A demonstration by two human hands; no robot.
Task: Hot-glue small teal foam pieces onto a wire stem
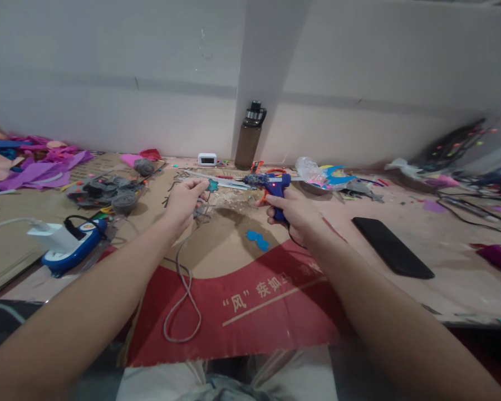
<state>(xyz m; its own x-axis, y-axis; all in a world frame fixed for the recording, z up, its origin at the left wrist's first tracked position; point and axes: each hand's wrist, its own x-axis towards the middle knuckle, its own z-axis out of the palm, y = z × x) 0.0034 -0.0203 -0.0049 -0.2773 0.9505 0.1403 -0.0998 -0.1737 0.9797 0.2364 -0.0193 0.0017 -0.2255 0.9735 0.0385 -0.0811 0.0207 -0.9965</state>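
My right hand (290, 210) is wrapped round the handle of a blue glue gun (275, 184), whose nozzle points left. Between the thumb and fingers of my left hand (186, 201) is a small teal flower-shaped piece (212, 185), held just left of the nozzle; a gap shows between them. A grey cord (188, 289) hangs below my left hand and loops over the cardboard. Two joined blue cut-out pieces (258, 240) lie flat on the cardboard sheet (234, 334) below the glue gun.
A dark bottle (249, 139) and a small white digital clock (207, 160) stand by the wall. At left are a blue power strip (75, 248), grey yarn bundles (124, 200) and coloured felt scraps (37, 167). A black phone (391, 247) and a bowl (316, 188) of craft bits lie right.
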